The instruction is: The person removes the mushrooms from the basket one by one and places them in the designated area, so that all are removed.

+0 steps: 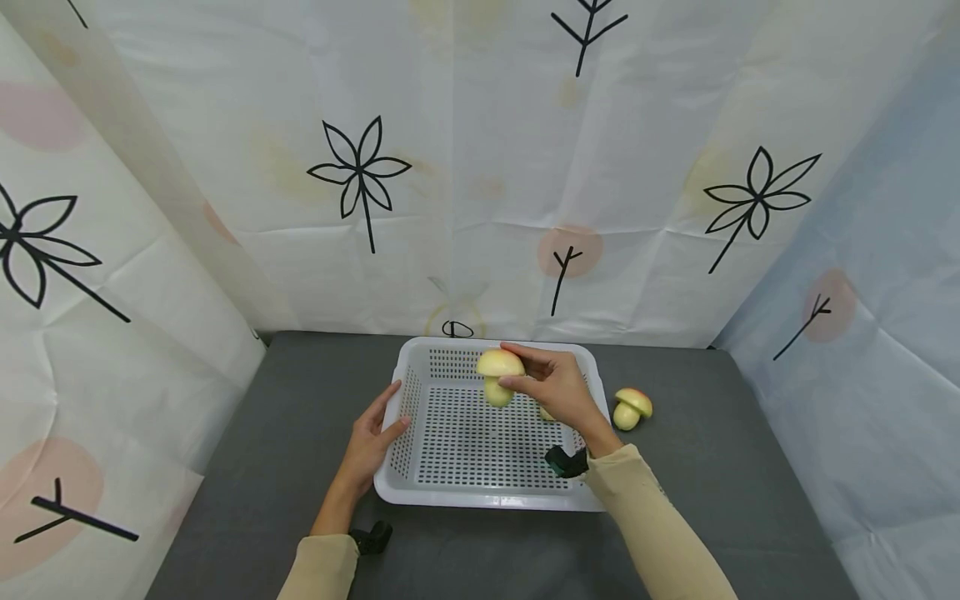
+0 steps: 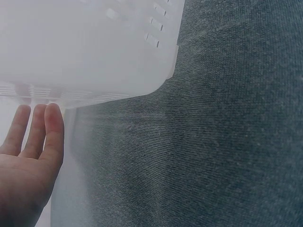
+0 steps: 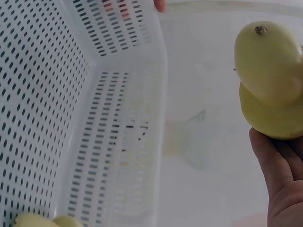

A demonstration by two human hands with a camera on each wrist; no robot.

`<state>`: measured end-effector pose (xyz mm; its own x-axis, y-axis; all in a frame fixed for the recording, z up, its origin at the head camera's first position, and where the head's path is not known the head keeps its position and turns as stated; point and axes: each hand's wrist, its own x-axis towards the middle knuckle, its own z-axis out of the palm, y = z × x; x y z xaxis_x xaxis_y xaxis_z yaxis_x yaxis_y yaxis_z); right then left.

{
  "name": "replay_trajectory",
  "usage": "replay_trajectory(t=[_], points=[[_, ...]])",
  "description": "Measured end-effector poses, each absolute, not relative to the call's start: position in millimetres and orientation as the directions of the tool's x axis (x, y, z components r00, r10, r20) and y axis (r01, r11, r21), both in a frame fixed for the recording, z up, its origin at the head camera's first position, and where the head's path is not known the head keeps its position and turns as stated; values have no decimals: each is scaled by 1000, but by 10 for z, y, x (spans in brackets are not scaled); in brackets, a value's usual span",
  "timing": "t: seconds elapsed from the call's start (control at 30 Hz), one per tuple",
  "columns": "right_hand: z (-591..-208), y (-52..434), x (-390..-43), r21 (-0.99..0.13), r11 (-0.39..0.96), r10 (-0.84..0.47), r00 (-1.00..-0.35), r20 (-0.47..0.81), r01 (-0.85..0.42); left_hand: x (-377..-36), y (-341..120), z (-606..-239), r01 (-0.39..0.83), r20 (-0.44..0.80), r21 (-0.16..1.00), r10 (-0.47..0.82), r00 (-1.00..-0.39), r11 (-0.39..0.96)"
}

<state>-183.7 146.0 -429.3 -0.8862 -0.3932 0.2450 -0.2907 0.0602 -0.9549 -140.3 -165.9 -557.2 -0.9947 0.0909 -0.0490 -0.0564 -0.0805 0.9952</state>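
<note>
A white perforated basket (image 1: 405,492) stands on the dark grey table. Above it my right hand (image 1: 551,387) pinches a pale yellow toy mushroom (image 1: 498,374); the right wrist view shows the mushroom (image 3: 272,78) close up, over the basket (image 3: 52,118). My left hand (image 1: 372,437) rests with straight fingers against the basket's left wall; in the left wrist view the fingers (image 2: 40,127) touch the basket's rim (image 2: 94,97). A second mushroom (image 3: 40,220) lies inside the basket, mostly hidden behind my right hand in the head view. A third mushroom (image 1: 632,407) with a reddish cap lies on the table right of the basket.
Patterned white sheets wall the table (image 1: 750,467) in at the back and on both sides. Bare grey cloth (image 2: 218,142) lies left, right and in front of the basket.
</note>
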Motion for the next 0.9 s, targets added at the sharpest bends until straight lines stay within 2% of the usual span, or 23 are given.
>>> replay_trajectory(t=[0.3,0.57,0.9], points=[[-4304,1804,-1774,-947,64,-358,-893,273,-315,-1407,-1662,-5582,-59,-51,995,93,-994,-85],[-4340,2114,-1745,-923,119,-298,-900,319,-367,-1404,-1662,-5568,-67,-59,994,87,-994,-89],[-4378,2526,-1699,-933,159,-159,-941,299,-323,-1399,-1649,-5552,-64,-57,995,85,-995,-78]])
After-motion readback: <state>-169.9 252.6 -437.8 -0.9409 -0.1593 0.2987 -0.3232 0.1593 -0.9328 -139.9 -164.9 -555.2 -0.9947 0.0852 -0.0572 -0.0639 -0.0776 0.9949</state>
